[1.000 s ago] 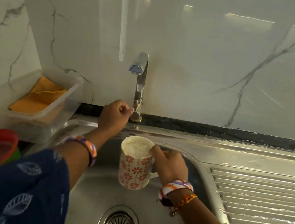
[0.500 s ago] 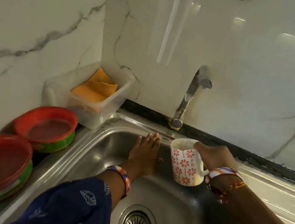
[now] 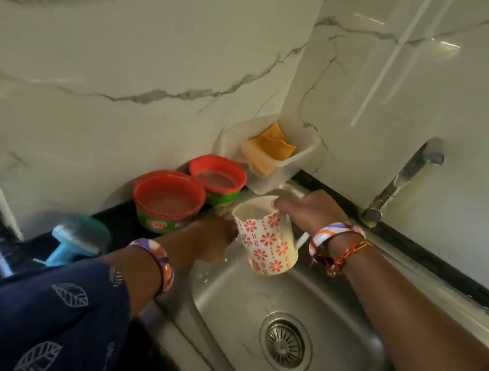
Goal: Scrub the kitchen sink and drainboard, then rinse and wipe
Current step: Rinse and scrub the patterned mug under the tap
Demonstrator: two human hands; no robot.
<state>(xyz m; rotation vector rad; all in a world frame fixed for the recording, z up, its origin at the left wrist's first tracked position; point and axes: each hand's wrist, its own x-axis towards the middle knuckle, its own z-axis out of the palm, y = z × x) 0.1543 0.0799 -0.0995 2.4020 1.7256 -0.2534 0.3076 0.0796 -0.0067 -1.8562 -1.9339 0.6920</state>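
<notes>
Water is being tipped from the mug (image 3: 266, 242), which is held by the right hand (image 3: 312, 209) over the left rim of the sink (image 3: 345, 309). The mug is gripped at its lip, the fingers curled over the rim and thumb side hidden, so how firmly it is pinched cannot be told. Just below and left of those fingers, the left hand (image 3: 213, 240) is laid against the sink's upper left wall; it is blurred, and whether its fingers are spread or together cannot be told. It appears to hold nothing.

The step in hand is judged to be a rinse: water poured while the wall is rubbed by the bare left hand. For it to be done well, the mug should be tilted slowly so that a thin stream is laid just ahead of the left fingertips, not over the counter edge where the two red-lidded tubs (image 3: 169, 198) stand just beyond the left fingers. The rubbing hand should be kept flat and drawn downward toward the drain (image 3: 285, 343), well below both hands, so that residue is carried there. The tap (image 3: 404, 179), beyond the right wrist, is out of reach of either hand's fingers as they lie.
</notes>
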